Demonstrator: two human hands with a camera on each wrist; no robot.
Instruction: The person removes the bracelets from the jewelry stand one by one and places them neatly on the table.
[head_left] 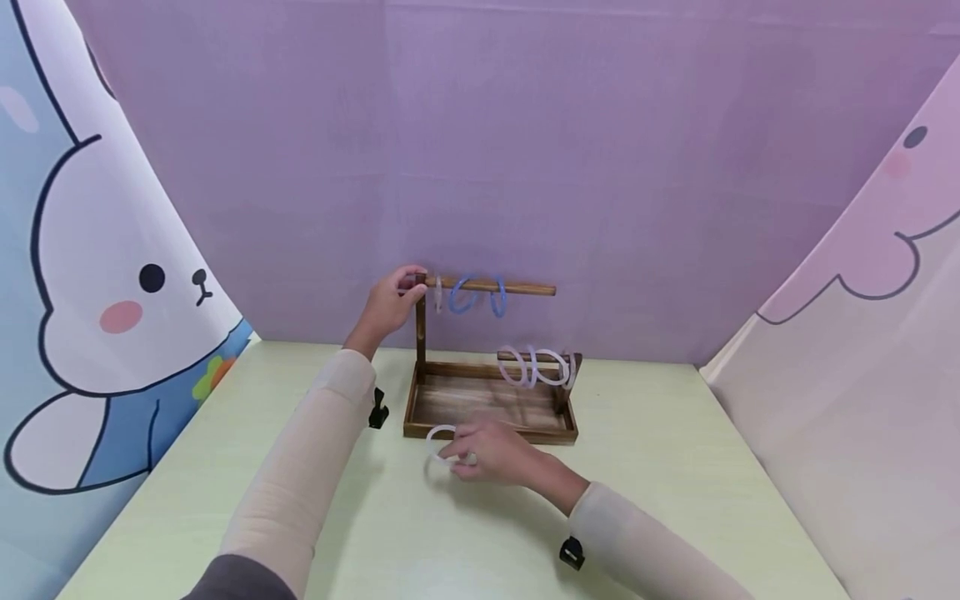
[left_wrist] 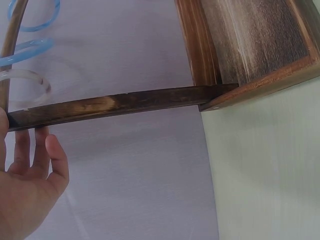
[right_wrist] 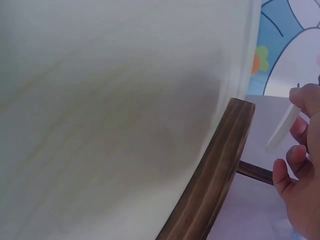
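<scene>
A dark wooden bangle stand has a tall post (head_left: 421,337), an upper bar (head_left: 531,289) and a shorter lower bar. My left hand (head_left: 386,304) grips the top of the post; the left wrist view shows its fingers behind the wood (left_wrist: 110,104). In front of the stand's tray (head_left: 551,436), my right hand (head_left: 495,452) pinches a white bangle (head_left: 442,428), seen as a pale strip between thumb and fingers in the right wrist view. Two blue bangles (head_left: 498,302) and a clear whitish one (head_left: 438,297) hang on the upper bar.
Several pale purple and white bangles (head_left: 555,353) hang on the lower bar at the right. The stand rests on a pale green table (head_left: 660,467), before a purple cloth backdrop (head_left: 637,167). Cartoon-printed cloths stand at both sides.
</scene>
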